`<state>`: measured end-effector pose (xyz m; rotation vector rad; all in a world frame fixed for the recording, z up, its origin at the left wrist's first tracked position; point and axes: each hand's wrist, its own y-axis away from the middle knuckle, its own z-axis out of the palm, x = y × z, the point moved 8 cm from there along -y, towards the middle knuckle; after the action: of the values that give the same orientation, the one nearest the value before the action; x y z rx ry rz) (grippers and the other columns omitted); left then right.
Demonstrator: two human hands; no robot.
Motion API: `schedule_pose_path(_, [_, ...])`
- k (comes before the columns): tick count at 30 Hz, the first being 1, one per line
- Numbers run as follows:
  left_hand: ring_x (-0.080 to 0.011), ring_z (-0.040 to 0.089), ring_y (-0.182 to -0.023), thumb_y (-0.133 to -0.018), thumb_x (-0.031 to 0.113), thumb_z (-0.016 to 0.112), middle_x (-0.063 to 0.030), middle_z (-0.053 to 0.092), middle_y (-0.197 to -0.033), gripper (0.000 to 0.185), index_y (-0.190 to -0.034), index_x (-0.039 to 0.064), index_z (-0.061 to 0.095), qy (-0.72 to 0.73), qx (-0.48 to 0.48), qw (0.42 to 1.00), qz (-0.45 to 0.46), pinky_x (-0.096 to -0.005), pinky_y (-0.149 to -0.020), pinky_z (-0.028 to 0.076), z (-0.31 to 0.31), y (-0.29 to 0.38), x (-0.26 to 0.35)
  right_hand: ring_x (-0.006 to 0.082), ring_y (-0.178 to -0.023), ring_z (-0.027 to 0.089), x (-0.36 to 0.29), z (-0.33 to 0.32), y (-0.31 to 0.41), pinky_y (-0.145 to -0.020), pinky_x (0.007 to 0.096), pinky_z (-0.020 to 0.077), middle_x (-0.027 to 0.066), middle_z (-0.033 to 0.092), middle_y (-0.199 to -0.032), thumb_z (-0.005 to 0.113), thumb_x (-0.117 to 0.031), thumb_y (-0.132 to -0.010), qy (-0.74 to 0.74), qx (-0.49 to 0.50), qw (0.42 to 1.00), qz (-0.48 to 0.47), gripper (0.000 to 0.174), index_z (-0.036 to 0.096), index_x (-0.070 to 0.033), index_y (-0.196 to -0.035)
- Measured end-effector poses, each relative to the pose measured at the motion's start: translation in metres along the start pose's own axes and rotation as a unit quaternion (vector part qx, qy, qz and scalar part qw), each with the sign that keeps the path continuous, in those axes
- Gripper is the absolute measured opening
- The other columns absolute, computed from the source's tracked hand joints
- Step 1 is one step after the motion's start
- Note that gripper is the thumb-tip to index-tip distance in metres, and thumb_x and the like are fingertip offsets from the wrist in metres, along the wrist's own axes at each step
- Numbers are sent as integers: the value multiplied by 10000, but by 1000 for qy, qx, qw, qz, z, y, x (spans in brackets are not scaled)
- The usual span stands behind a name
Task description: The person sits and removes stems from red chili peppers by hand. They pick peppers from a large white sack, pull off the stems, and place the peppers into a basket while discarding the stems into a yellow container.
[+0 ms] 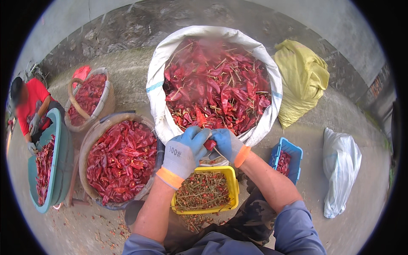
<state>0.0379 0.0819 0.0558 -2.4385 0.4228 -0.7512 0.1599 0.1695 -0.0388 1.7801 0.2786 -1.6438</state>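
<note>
Both hands wear grey work gloves with blue-coated fingers and orange cuffs. They meet at the near rim of a white woven sack (pixel 161 122), its top rolled outward, full of dried red chili peppers (pixel 220 86) with stems. Between the fingertips of my left hand (pixel 188 148) and my right hand (pixel 228 143) is a dried red chili pepper (pixel 210 145), mostly hidden by the gloves. A pale stem points down from it beside the right fingers. Just below the hands sits a yellow plastic tub (pixel 236 188) holding chili stems and caps (pixel 204 191).
To the left stands a round basket (pixel 85 153) of red chili pods; behind it is a handled basket (pixel 110 92). A person in red (pixel 35 98) works at a teal tub (pixel 65 159). Rightward are a blue crate (pixel 298 157), a yellow sack (pixel 299 79) and a white sack (pixel 339 172).
</note>
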Motion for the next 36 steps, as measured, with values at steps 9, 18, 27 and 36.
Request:
schedule_pose_path(9, [-259,723,-807,-910,117,752,-141,746,-922,196,-1081,24,729,174,24,967,-183,-384,-720,558,12,15,-40,173,-1005,746,-34,-11,16,-858,318,610,76,749,-1110,752,-139,-953,73,18,982,-171,313,694,9,-1223])
schedule_pose_path(18, [-335,757,-863,-922,186,759,-195,765,-931,252,-1091,4,721,218,-81,934,-272,-432,-786,570,21,24,-52,182,-846,765,-68,7,45,-750,347,593,143,775,-979,819,-167,-892,261,103,895,-347,279,777,-14,-1121])
schedule_pose_path(27, [-496,711,-1012,-920,487,744,-275,747,-1033,547,-1223,41,646,110,-256,937,-209,-545,-864,556,33,29,-37,292,-736,728,-82,33,60,-676,385,569,129,744,-851,807,-195,-838,348,78,858,-369,177,798,-65,-958])
schedule_pose_path(36, [-304,713,-759,-970,326,707,-172,732,-843,317,-1012,15,748,283,-183,922,-194,-379,-699,539,11,16,-11,102,-674,607,-59,27,46,-620,254,467,11,670,-807,728,-103,-953,-54,-23,990,-131,71,686,-54,-923])
